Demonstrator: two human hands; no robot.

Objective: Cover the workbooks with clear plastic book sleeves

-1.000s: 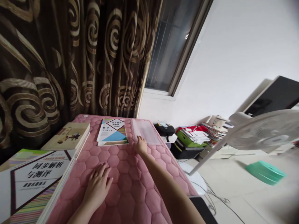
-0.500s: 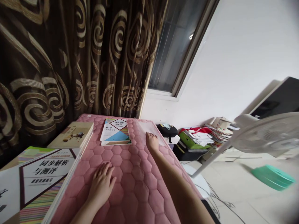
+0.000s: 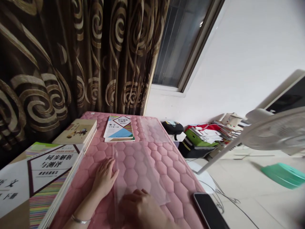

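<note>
A clear plastic book cover lies across the middle of the pink padded surface. My right hand is on its near part, fingers curled down on the film and slightly blurred. At the cover's left edge my left hand rests palm down, fingers stretched out and thumb apart, holding nothing. Further back, more clear plastic film lies flat beside a thin workbook with a blue and white front.
On the left stand a thick stack of workbooks and a beige book pile. A phone lies at the right edge. Beyond it are a white fan, a green stool and loose cables on the floor.
My right hand has come back from the far film toward me, and a clear plastic book cover now lies in the middle. My left hand has stayed nearly in place. The phone shows more fully.
</note>
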